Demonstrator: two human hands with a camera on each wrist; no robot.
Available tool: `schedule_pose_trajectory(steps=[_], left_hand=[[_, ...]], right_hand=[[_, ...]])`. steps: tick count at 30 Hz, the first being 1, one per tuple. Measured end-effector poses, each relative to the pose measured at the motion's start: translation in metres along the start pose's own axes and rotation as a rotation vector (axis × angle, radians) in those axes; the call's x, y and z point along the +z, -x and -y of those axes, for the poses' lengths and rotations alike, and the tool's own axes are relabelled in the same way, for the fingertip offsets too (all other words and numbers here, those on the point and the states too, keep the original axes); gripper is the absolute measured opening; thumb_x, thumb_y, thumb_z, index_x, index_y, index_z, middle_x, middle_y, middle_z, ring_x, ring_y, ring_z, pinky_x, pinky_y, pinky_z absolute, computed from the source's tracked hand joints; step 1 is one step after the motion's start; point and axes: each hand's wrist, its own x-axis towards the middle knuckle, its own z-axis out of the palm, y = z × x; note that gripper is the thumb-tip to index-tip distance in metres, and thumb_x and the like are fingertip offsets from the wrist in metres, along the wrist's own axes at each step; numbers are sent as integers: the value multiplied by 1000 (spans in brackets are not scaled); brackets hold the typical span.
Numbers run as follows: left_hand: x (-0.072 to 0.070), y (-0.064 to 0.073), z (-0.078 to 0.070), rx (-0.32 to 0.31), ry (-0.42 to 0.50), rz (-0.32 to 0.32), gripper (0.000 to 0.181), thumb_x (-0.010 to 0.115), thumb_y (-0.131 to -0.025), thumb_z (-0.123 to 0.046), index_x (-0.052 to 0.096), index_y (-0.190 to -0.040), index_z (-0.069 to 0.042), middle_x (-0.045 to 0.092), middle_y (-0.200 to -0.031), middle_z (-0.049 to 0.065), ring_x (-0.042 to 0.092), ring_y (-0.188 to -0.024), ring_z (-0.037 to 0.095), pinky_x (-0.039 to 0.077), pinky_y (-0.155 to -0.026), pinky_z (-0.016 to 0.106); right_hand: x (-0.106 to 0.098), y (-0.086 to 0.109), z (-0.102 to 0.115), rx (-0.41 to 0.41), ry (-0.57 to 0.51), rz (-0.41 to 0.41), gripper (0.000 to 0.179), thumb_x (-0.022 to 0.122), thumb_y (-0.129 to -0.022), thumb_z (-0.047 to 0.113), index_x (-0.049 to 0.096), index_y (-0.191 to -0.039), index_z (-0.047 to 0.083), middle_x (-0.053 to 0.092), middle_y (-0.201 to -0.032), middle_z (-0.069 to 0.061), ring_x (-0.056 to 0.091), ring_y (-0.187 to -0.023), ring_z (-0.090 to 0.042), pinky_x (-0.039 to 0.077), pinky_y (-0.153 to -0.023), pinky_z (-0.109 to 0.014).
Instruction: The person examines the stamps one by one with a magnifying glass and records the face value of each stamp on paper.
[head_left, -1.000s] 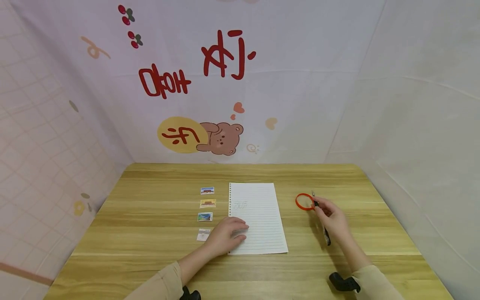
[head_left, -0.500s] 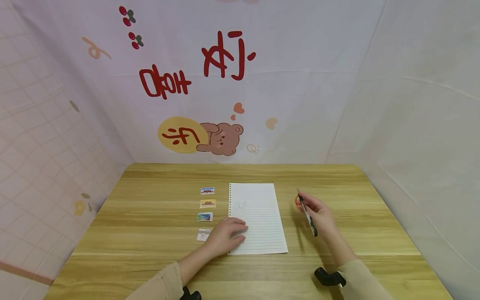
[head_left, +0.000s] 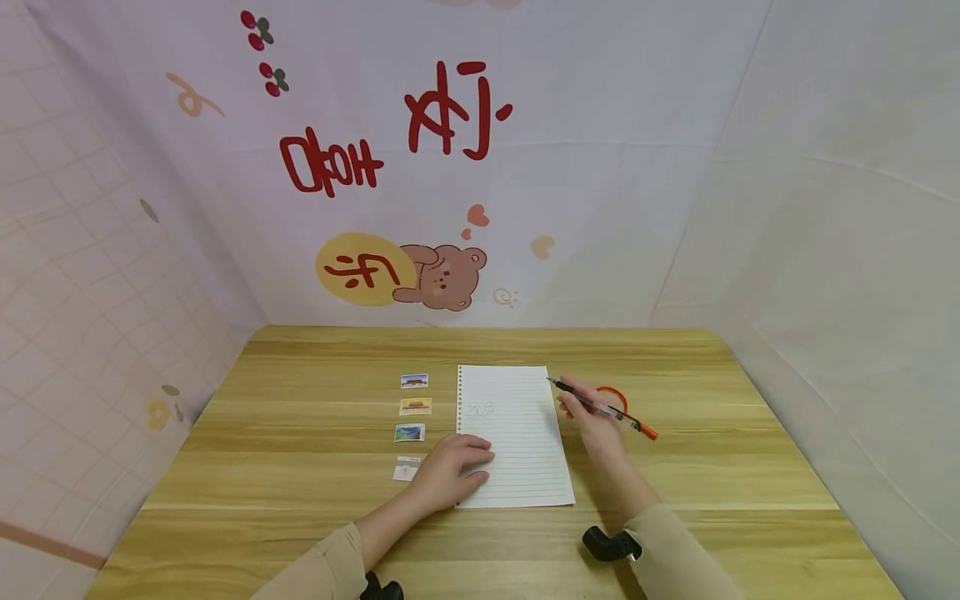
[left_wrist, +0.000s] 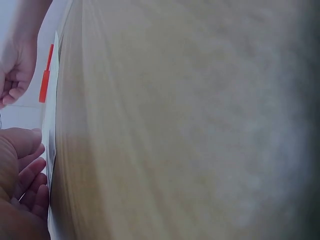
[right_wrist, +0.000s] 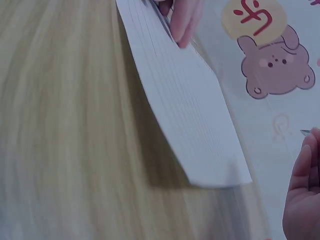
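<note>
My left hand (head_left: 450,471) rests with relaxed fingers on the lower left of a lined sheet of paper (head_left: 517,442), punched along its left edge. Faint handwriting (head_left: 481,410) shows on the sheet's upper left. My right hand (head_left: 596,421) holds a black and clear pen (head_left: 604,408) by the sheet's upper right edge, its tip pointing left. In the right wrist view the pen tip (right_wrist: 305,132) juts out past the fingers. Beneath the right hand and pen lies a red-rimmed round thing (head_left: 613,392), apparently a magnifying glass, partly hidden.
Several small stamp-like pictures (head_left: 410,432) form a column left of the sheet; the lowest is partly covered by my left hand. The wooden table (head_left: 300,467) meets printed cloth walls (head_left: 600,167) at the back and sides.
My right hand has moved left from beside the red-rimmed thing to the sheet's right edge, carrying the pen, which has turned from steep to slanting left. The left hand stays put.
</note>
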Motion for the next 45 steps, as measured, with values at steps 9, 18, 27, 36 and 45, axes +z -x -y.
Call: schedule_pose_trajectory(steps=[9,18,27,36,45], left_hand=[[1,-2,2,0,-2,15,29,75,-88,-14,74,-117,-8,65,-124,3,56,-117,24,46,-99,41],[1,-3,4,5,-12,32,34,78,-87,-17,74,-119,-8,65,-126,3,55,-118,25,45,-100,42],[1,-4,6,27,-12,30,35,78,-86,-17,74,-119,-8,65,-127,4,55,-119,25,45,-100,42],[1,-2,7,30,-7,24,34,79,-86,-17,74,-118,-8,65,-126,3,56,-118,25,44,-100,43],[4,-3,10,34,-10,14,34,79,-85,-17,74,-118,-9,65,-126,2,55,-119,24,45,-100,42]], right_hand=[[32,-6,-7,93,74,-36,37,69,-94,10,63,-125,-10,70,-103,-27,67,-82,-25,55,-68,-25],[56,-8,8,181,193,3,27,70,-90,-1,66,-115,-11,70,-94,-18,62,-76,-19,55,-67,-26],[59,-18,-26,180,304,-4,19,76,-89,12,75,-106,3,71,-89,-15,66,-78,-26,56,-65,-29],[60,-17,-38,157,419,9,11,76,-89,15,76,-100,12,69,-83,0,63,-73,-13,51,-61,-22],[62,-14,-42,69,519,27,7,73,-91,17,73,-94,11,70,-81,3,64,-74,-12,52,-64,-23]])
